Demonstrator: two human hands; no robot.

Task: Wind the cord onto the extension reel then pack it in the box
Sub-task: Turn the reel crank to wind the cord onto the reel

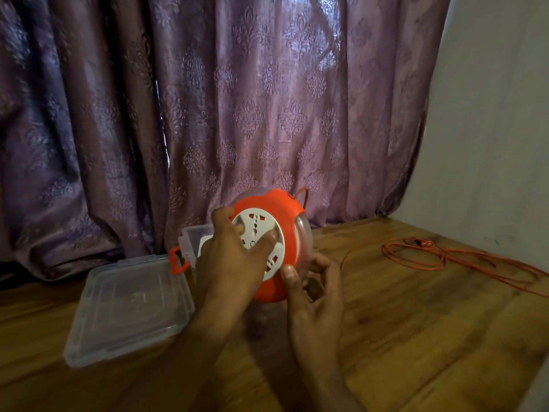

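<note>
Here the orange extension reel (269,242) is held tilted above the wooden table (416,322): left hand (234,257) spread on its socket face, right hand (312,281) in a curled grip at its lower rim. The orange cord (463,260) lies loose at right; the clear box (190,242) stands behind.

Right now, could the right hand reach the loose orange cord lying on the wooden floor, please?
Probably yes, once freed: the right hand grips the orange-and-white extension reel, and bare wooden floor lies between it and the loose orange cord; nothing blocks the way.
</note>
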